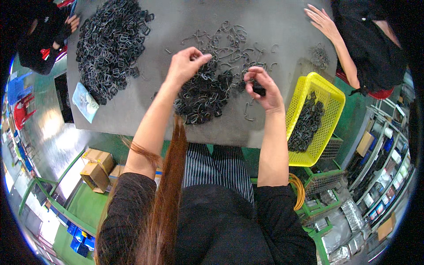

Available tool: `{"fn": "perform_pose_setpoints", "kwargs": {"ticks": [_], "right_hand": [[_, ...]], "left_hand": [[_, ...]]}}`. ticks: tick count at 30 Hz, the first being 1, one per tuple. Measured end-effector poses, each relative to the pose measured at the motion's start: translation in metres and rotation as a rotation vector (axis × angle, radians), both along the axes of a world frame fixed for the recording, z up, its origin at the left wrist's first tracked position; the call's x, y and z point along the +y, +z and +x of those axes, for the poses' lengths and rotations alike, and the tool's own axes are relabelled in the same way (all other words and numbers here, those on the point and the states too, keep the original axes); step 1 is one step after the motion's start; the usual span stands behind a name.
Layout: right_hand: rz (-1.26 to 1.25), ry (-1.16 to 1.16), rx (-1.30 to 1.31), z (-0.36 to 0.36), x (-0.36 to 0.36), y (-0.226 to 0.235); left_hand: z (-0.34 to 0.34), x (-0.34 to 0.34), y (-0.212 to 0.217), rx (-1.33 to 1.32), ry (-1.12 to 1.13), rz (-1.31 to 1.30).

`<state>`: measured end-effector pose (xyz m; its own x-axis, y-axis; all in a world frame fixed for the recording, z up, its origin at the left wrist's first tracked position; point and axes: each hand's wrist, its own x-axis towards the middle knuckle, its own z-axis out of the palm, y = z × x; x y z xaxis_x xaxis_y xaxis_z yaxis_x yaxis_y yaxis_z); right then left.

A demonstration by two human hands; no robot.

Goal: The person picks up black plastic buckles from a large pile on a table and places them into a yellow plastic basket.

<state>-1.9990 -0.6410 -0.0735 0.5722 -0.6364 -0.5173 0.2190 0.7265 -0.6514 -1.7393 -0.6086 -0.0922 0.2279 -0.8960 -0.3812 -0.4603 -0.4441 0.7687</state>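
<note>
Over the upper-left edge of a middle heap of small black parts (204,99), my left hand (183,66) is closed in a pinch. What is between its fingertips, if anything, is too small to make out. My right hand (270,95) hovers right of that heap, its fingers curled around small black pieces (257,87) whose kind I cannot tell. Beyond both hands, thin bent wire hooks (225,43) lie loosely scattered over the grey table (172,20).
A large mound of black plastic buckles (110,48) covers the table's left, with a light-blue bag (85,102) beside it. At right, a yellow basket (338,99) holds black parts, near a small wire pile (319,56). One person's hand (323,23) rests far right; another person sits far left.
</note>
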Motion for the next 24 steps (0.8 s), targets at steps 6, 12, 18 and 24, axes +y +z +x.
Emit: {"fn": "perform_pose_setpoints", "kwargs": {"ticks": [6, 12, 18, 24], "right_hand": [[-0.925, 0.549, 1.069, 0.052, 0.007, -0.024], [-0.790, 0.571, 1.034, 0.032, 0.009, -0.021], [-0.301, 0.335, 0.740, 0.005, 0.005, -0.014], [-0.116, 0.169, 0.695, -0.020, 0.012, -0.019]], "left_hand": [[-0.030, 0.012, -0.018, -0.457, -0.041, -0.101], [0.003, 0.006, 0.033, 0.430, 0.251, 0.195], [0.016, 0.017, 0.029, 0.311, 0.183, 0.277], [0.007, 0.023, 0.018, 0.442, 0.225, 0.315]]}}
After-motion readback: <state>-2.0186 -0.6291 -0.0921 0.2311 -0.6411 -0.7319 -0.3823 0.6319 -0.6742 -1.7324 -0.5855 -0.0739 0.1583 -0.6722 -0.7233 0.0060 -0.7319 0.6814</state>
